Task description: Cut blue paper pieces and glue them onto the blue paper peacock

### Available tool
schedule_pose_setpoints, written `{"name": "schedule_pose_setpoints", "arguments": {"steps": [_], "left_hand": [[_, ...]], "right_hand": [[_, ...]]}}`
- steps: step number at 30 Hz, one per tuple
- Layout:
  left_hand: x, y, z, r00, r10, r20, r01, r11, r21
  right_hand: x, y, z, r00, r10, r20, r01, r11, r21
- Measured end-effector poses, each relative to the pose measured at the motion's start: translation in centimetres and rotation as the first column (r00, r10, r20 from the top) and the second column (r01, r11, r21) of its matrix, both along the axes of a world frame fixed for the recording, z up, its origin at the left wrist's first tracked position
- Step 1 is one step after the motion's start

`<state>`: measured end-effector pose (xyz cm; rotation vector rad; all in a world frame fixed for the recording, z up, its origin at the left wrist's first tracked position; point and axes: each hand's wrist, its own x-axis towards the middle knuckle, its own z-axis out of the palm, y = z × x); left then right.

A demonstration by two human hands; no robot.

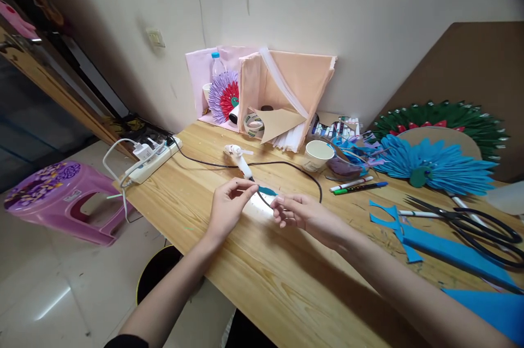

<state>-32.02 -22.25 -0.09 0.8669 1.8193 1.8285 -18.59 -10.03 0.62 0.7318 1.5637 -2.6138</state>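
Note:
My left hand (229, 207) and my right hand (301, 212) meet over the wooden table (254, 260), pinching between them a small teal paper strip (267, 190). The left fingers close on its left end, the right fingers curl at its right end. A white glue gun (239, 159) lies just beyond the hands, nozzle toward the strip, its black cord (295, 167) looping to the right.
A power strip (153, 161) sits at the table's left corner. Paper cup (318, 154), markers (358, 185), large black scissors (470, 222), blue paper pieces (434, 244) and paper fan crafts (438, 165) fill the right. A pink stool (61, 200) stands on the floor left.

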Motion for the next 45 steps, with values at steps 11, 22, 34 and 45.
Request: {"name": "schedule_pose_setpoints", "arguments": {"steps": [11,22,34,45], "left_hand": [[-0.9,-0.5,-1.2,0.986,0.030,-0.163,-0.014,0.995,0.096],[-1.4,-0.6,-1.5,0.960,0.029,-0.278,0.010,0.991,0.136],[-1.4,-0.6,-1.9,0.997,0.032,-0.067,-0.037,0.997,-0.073],[-3.9,-1.6,-2.4,0.979,0.203,0.004,-0.200,0.968,-0.151]], "right_hand": [[-1.7,0.3,-0.7,1.000,-0.022,-0.018,0.021,0.998,-0.065],[-2.9,0.6,-1.0,0.996,-0.066,0.061,0.072,0.992,-0.100],[-3.5,0.7,-1.5,0.991,-0.124,-0.043,0.129,0.982,0.135],[-7.3,1.5,-3.7,0.965,-0.162,-0.207,0.263,0.608,0.749]]}}
